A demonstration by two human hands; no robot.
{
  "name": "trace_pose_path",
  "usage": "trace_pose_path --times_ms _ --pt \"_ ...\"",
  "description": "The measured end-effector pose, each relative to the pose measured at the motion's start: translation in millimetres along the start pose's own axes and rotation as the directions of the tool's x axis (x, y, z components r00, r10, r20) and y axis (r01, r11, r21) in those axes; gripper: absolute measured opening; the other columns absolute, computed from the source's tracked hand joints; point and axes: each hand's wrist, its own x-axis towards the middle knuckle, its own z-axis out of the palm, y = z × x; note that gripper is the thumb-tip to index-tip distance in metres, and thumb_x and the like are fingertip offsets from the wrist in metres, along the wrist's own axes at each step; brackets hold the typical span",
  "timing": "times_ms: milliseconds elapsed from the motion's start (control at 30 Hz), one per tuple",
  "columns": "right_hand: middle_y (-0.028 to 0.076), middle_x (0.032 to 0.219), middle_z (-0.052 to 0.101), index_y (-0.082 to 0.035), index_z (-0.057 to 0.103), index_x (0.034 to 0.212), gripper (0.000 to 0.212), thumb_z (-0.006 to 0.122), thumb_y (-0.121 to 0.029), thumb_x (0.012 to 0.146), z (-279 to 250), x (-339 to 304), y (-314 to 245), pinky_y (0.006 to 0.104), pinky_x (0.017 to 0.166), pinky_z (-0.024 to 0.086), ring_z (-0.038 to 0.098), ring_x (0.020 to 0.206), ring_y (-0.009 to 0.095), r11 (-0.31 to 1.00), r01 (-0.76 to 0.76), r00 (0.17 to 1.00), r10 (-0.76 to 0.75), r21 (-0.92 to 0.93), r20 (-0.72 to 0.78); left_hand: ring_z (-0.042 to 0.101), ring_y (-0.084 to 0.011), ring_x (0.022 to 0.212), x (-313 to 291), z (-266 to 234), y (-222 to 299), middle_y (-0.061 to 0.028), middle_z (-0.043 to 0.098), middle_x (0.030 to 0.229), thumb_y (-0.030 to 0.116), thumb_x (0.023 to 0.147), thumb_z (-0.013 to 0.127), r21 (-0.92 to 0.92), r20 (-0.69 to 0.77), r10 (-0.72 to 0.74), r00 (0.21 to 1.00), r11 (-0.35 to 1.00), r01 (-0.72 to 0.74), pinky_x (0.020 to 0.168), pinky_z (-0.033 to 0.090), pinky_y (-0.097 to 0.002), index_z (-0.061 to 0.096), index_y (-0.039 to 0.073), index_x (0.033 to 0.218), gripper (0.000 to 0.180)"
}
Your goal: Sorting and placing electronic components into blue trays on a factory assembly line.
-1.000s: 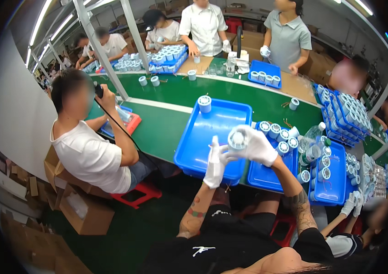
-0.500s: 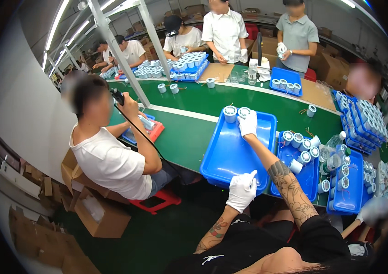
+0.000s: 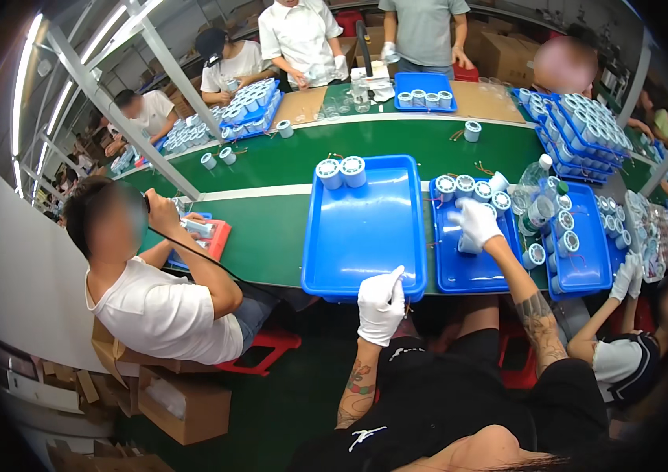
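Two cylinders point(image 3: 353, 172) now stand at eleven o'clock in the blue tray point(image 3: 364, 244), freeing the right hand point(image 3: 478, 224), now over the three-o'clock tray point(image 3: 460, 277); left hand point(image 3: 382, 308) at six; I can't tell either grip.

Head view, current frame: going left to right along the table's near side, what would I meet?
Red tray, blue tray bearing two light-blue cylinders, second blue tray with the right hand over it, third blue tray, co-worker's gloved hands.
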Motion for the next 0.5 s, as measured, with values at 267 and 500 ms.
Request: trace_pose_path --times_ms 267,500 --pt "0.012 0.087 0.068 -0.007 0.061 0.095 0.038 0.069 -0.037 0.073 15.7 -63.6 43.5 0.0365 0.07 0.051 0.065 0.077 0.032 0.895 0.055 0.996 -0.018 -0.443 0.087 0.061 -0.0195 0.076 -6.8 9.2 21.1 -0.0087 0.068 0.09 -0.01 0.078 0.059 -0.218 -0.117 -0.033 0.993 0.976 0.007 0.073 0.05 -0.0304 0.068 0.002 0.108 0.033" --pt "0.011 0.089 0.068 -0.009 0.062 0.097 0.036 0.072 -0.031 0.071 -64.5 -106.7 -7.8 0.0339 0.068 0.05 0.064 0.075 0.03 0.972 0.235 0.969 -0.233 0.014 -0.087 0.063 -0.0223 0.095 -7.6 48.0 98.3 -0.0091 0.064 0.106 0.011 0.097 0.051 -0.703 0.317 -0.505 0.803 0.443 0.557 0.082 0.051 -0.0308 0.053 0.0 0.129 0.034"
